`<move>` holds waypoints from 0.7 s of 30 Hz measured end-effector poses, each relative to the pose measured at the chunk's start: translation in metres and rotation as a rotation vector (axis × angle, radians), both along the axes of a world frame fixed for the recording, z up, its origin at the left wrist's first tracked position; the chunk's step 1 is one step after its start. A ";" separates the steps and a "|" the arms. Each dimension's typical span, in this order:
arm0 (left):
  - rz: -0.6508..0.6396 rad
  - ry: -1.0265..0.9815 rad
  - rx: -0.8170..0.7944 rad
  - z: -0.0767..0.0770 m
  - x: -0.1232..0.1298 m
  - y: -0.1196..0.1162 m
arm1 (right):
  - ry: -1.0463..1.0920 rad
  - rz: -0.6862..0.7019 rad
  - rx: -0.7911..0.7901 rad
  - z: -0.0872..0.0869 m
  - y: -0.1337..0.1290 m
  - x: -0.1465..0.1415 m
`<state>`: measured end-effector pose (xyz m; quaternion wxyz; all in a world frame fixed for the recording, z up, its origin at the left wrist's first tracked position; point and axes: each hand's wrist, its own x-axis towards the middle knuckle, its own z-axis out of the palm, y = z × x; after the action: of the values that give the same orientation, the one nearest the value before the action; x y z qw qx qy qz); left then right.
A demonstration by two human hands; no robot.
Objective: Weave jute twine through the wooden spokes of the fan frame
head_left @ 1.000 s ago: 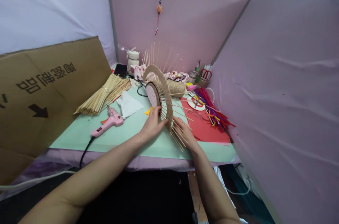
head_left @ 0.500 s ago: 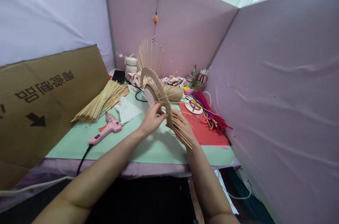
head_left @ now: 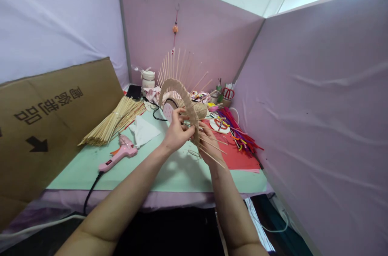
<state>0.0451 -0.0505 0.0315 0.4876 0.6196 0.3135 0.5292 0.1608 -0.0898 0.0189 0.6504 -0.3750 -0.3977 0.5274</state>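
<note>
Both hands hold up a tan ring [head_left: 185, 93] wrapped in cord, with thin wooden sticks fanning out from its outer side. My left hand [head_left: 178, 130] pinches the ring's near rim, thumb on the side facing me. On the far side, my right hand [head_left: 209, 143] grips the lower rim among the sticks, its fingers partly hidden. Through the ring a pale round disc [head_left: 169, 111] with a dark edge shows; whether it is joined to the ring I cannot tell. Just behind lies a roll of twine [head_left: 200, 110].
A pink glue gun [head_left: 121, 153] and a white cloth [head_left: 143, 131] lie left, near a bundle of sticks [head_left: 106, 122] against a cardboard sheet [head_left: 60, 126]. Red paper [head_left: 239, 158], bright pipe cleaners [head_left: 242, 131] and red-handled scissors [head_left: 228, 93] are right. A white jar [head_left: 148, 79] stands behind.
The ring has turned slightly in my hands, and its sticks now point more to the right, clear of my right wrist. The view has tilted up a little.
</note>
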 end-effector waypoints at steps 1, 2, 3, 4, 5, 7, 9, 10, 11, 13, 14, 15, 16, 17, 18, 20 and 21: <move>-0.013 -0.009 0.012 0.000 0.000 0.001 | -0.007 0.005 -0.001 0.000 0.000 0.000; -0.031 -0.011 0.027 -0.001 -0.001 0.002 | -0.018 0.007 -0.002 0.000 0.000 0.001; -0.049 -0.007 0.047 -0.002 -0.002 0.003 | -0.029 0.005 -0.003 0.000 0.001 0.001; -0.068 -0.001 0.070 -0.003 -0.002 0.004 | -0.035 0.002 -0.005 -0.001 0.001 0.001; -0.087 0.005 0.094 -0.004 -0.003 0.006 | -0.035 -0.003 -0.009 -0.001 0.002 0.001; -0.117 0.007 0.134 -0.005 -0.004 0.008 | -0.027 -0.014 -0.013 -0.002 0.003 0.001; -0.135 0.001 0.149 -0.006 -0.005 0.008 | -0.012 -0.020 -0.013 -0.004 0.005 0.001; -0.139 -0.004 0.148 -0.006 -0.006 0.008 | 0.000 -0.023 -0.011 -0.004 0.006 0.001; -0.140 -0.011 0.143 -0.006 -0.006 0.007 | 0.012 -0.027 -0.011 -0.005 0.006 0.001; -0.143 -0.019 0.135 -0.005 -0.006 0.006 | 0.029 -0.039 -0.013 -0.007 0.007 0.002; -0.142 -0.021 0.132 -0.005 -0.006 0.006 | 0.028 -0.048 -0.010 -0.008 0.007 0.002; -0.141 -0.023 0.128 -0.004 -0.006 0.005 | 0.018 -0.057 -0.002 -0.009 0.007 0.003; -0.141 -0.025 0.124 -0.003 -0.006 0.005 | 0.002 -0.066 0.008 -0.010 0.006 0.004; -0.140 -0.029 0.121 -0.003 -0.006 0.005 | -0.018 -0.076 0.018 -0.011 0.005 0.005; -0.138 -0.034 0.119 -0.002 -0.006 0.005 | -0.036 -0.087 0.025 -0.012 0.004 0.006; -0.136 -0.045 0.115 -0.002 -0.006 0.006 | -0.070 -0.111 0.027 -0.015 0.003 0.008; -0.135 -0.049 0.112 -0.002 -0.006 0.006 | -0.085 -0.123 0.026 -0.017 0.002 0.010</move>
<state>0.0394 -0.0445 0.0292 0.4941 0.6526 0.2290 0.5268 0.1705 -0.0880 0.0017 0.6691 -0.4122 -0.4081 0.4646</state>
